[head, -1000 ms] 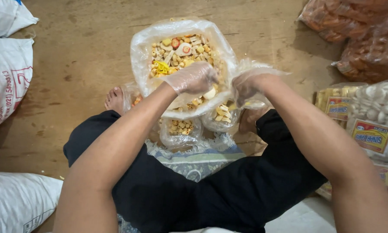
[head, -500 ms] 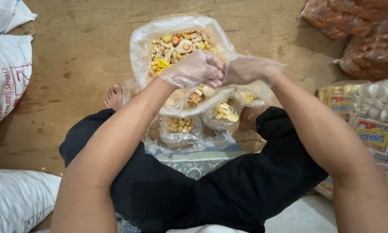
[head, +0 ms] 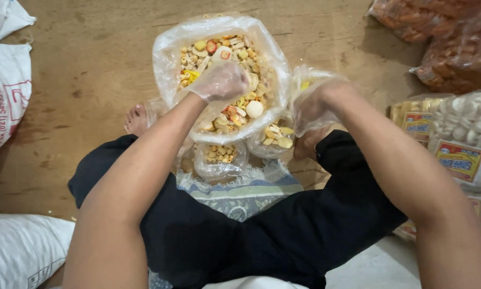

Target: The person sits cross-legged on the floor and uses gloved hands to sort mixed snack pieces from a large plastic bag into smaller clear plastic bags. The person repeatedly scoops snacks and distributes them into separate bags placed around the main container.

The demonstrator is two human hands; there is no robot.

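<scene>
One person sat cross-legged on the brown floor (head: 90, 69), both hands in thin clear plastic gloves. Left hand (head: 221, 81) was down inside the one large clear bag (head: 168, 53) of mixed crackers (head: 235, 51), yellow, white and a few red-ringed pieces; its grip was curled narrow over the heap, though whether it held any pieces could not be told. Right hand (head: 318, 104) was just beside that bag's right edge, grip closed on a small clear bag (head: 304, 80) held up off the floor; contents hard to make out through glove and plastic.

Two small filled bags lay on the floor between the large bag and the person's legs: one (head: 219, 160) to the left, one (head: 272, 140) to the right, both partly under the large bag's bulge. One bare foot (head: 136, 119) showed at the large bag's left.

Left edge of the floor: three white woven sacks, all cut off by the frame, the middle one (head: 5, 91) with red print. Far right corner: orange-red snacks in clear bags (head: 454, 48), count unclear. Right edge: packs of white round crackers (head: 470, 128) and pale sticks (head: 411, 115), each with a rectangular red-and-yellow label. A patterned cloth (head: 245, 192) lay under the legs, mostly hidden.
</scene>
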